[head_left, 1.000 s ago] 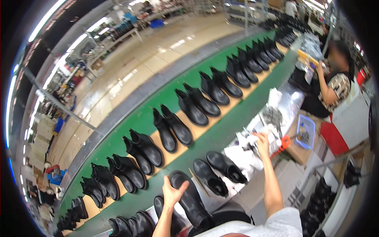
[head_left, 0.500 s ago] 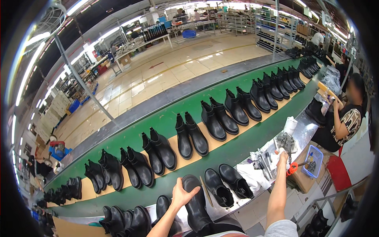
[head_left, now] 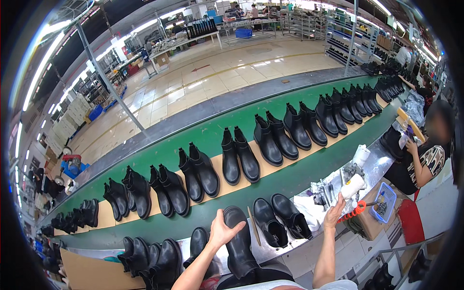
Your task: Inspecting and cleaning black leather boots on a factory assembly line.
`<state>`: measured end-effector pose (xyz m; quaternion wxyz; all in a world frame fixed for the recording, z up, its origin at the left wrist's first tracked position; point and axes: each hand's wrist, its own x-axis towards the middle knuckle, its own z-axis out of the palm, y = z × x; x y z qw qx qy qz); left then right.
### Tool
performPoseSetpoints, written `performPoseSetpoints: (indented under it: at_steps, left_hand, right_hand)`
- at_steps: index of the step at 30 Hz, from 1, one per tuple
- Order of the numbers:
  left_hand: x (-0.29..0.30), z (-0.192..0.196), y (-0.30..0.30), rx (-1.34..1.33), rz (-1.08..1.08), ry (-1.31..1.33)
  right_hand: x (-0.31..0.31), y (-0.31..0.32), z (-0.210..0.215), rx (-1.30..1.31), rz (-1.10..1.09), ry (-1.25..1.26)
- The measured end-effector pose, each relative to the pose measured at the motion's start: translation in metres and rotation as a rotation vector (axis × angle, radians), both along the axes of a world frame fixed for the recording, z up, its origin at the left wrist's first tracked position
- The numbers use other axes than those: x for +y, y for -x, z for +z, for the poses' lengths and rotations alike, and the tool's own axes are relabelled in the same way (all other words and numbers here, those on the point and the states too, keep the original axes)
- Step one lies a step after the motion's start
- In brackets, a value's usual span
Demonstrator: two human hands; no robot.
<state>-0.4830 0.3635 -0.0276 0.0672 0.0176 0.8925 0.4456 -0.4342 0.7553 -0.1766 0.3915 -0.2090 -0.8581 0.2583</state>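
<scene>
While left hand (head_left: 223, 231) steadies the black boot (head_left: 240, 244) upright on the counter (head_left: 270, 249), fingers spread over its toe, right hand (head_left: 334, 216) grips a white roll (head_left: 352, 186); next move prob. needs roll brought to boot.

The right hand (head_left: 334, 215) now grips a white roll (head_left: 352, 185) and lifts it off the metal workbench (head_left: 382, 162); a second ago it lay low at the bench edge, empty. The left hand (head_left: 221, 231), spread open earlier beside the black boot (head_left: 240, 244), now rests flat against the boot's toe. The view swings too: the green conveyor (head_left: 203, 140) sits flatter across the picture than before, and the seated co-worker (head_left: 425, 154) drops from the upper right corner to the middle of the right edge.
</scene>
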Motion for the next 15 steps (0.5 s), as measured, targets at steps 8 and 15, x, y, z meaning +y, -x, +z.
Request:
performPoseSetpoints:
  at_steps: [8, 15]
  left_hand:
    - [0.002, 0.0, 0.007, 0.023, -0.1, -0.07]
    - [-0.019, 0.006, 0.001, -0.005, -0.06, -0.063]
  right_hand:
    - [0.198, 0.023, -0.086, 0.272, -0.103, 1.016]
    - [-0.08, 0.065, 0.155, -0.248, 0.869, 1.124]
